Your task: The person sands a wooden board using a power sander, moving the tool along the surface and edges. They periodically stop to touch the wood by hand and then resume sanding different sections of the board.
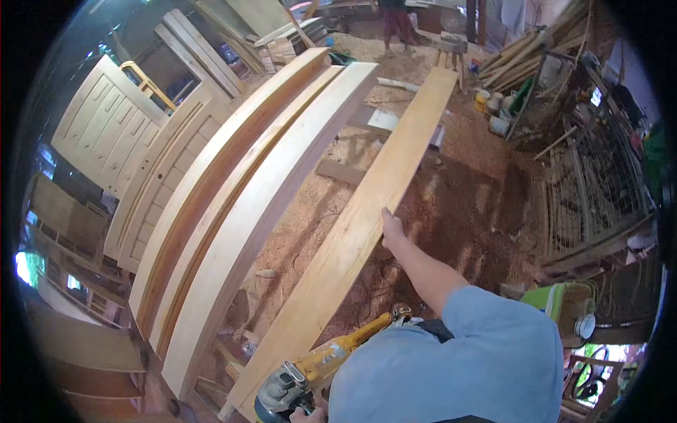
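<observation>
My right hand [393, 229] reaches forward and grips the right edge of a long wooden plank [352, 218], its thumb side showing along the edge. The plank slopes from the lower left up to the far right, its broad pale-brown face upward. At the bottom edge my left hand [308, 415], partly cut off, is closed on a yellow angle grinder [331, 356] with a grey metal head [281, 389]. The grinder lies close to my body, beside the near end of the plank. Its disc is mostly out of sight.
Several thick boards [268, 190] stand side by side left of the plank. Panelled wooden doors [106, 120] lean farther left. Wood shavings cover the floor [451, 218]. Buckets [499, 125] and a wire-mesh panel [592, 190] are at the right. Another person [395, 25] stands at the back.
</observation>
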A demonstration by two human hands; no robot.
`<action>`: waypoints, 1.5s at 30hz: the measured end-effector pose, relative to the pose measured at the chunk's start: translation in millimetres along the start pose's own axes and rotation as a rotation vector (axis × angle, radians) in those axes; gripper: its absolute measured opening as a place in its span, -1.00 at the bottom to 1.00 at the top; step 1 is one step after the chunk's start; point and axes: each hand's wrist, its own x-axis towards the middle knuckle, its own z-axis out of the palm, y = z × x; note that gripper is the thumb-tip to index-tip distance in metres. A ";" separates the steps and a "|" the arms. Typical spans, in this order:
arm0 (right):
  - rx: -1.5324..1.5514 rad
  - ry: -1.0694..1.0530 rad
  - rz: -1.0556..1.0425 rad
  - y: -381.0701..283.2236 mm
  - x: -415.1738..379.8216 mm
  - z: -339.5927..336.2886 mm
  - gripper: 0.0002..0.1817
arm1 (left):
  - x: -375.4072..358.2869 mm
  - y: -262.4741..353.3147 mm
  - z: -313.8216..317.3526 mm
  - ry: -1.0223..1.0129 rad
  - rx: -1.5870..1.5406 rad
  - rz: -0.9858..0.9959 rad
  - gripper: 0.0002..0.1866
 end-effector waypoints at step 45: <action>-1.676 -1.147 0.351 -40.8 -355.1 65.2 -0.67 | 113.9 -65.5 -72.7 -0.387 -0.458 0.246 -0.57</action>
